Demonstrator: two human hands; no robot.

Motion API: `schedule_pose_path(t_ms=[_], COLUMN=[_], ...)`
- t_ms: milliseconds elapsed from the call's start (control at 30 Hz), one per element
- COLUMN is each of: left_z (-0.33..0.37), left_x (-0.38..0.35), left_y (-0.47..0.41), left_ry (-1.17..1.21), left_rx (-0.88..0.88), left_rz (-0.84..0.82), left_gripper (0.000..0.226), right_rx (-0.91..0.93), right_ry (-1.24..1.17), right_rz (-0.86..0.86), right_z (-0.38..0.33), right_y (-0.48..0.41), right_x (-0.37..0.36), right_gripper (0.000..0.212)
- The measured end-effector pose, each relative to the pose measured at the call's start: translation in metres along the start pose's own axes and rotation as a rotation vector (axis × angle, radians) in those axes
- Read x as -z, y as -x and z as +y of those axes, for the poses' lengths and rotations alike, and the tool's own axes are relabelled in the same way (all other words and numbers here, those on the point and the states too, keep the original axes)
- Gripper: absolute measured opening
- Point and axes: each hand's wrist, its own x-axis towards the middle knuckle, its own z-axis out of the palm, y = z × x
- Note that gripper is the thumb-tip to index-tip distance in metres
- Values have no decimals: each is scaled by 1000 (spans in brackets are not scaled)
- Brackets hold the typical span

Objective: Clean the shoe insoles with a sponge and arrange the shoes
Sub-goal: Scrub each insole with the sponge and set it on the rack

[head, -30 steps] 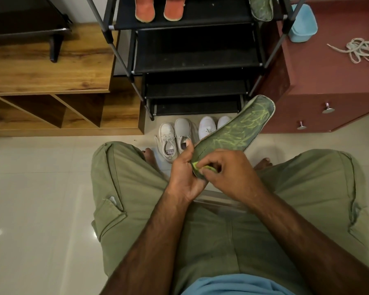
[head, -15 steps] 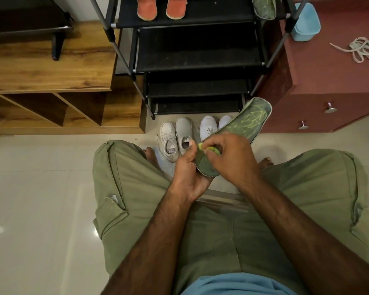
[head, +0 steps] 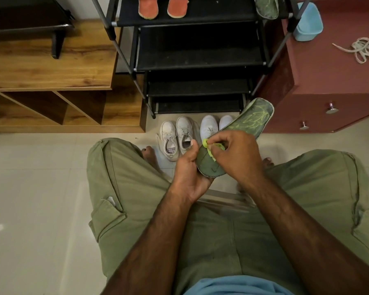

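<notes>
I hold a green insole (head: 255, 118) with a pale leaf pattern above my lap, its toe pointing up and right. My left hand (head: 189, 173) grips its heel end from below. My right hand (head: 237, 158) presses a small yellow-green sponge (head: 210, 149) against the insole's middle; most of the sponge is hidden under the fingers. On the floor behind the insole stand two pairs of white sneakers (head: 177, 136); the right pair (head: 210, 126) is partly covered by the insole. Two orange insoles (head: 162, 7) and another green insole (head: 266, 7) lie on the rack's top shelf.
A black multi-tier shoe rack (head: 198, 58) stands straight ahead. A wooden cabinet (head: 49, 67) is at the left. A maroon drawer unit (head: 332, 86) at the right carries a light blue container (head: 308, 22) and a coil of white laces (head: 364, 50). Pale tiled floor surrounds my knees.
My right hand has slid the sponge up the insole, from the heel end toward its middle. The insole has tipped slightly lower. The left hand keeps its hold.
</notes>
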Motion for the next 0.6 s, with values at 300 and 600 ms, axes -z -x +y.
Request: schedule_pose_path(t_ms=[300,600], left_z=[1,0], left_x=[0,5], left_y=[2,0], left_ry=[25,72], left_rx=[10,33], left_rz=[-19,-28], left_gripper=[62,59], right_rx=[-29,87], right_ry=[-30,-20], right_rz=[-105,-123], right_z=[-3,-3], right_y=[6,22], right_x=[0,-15], right_gripper=[11,17])
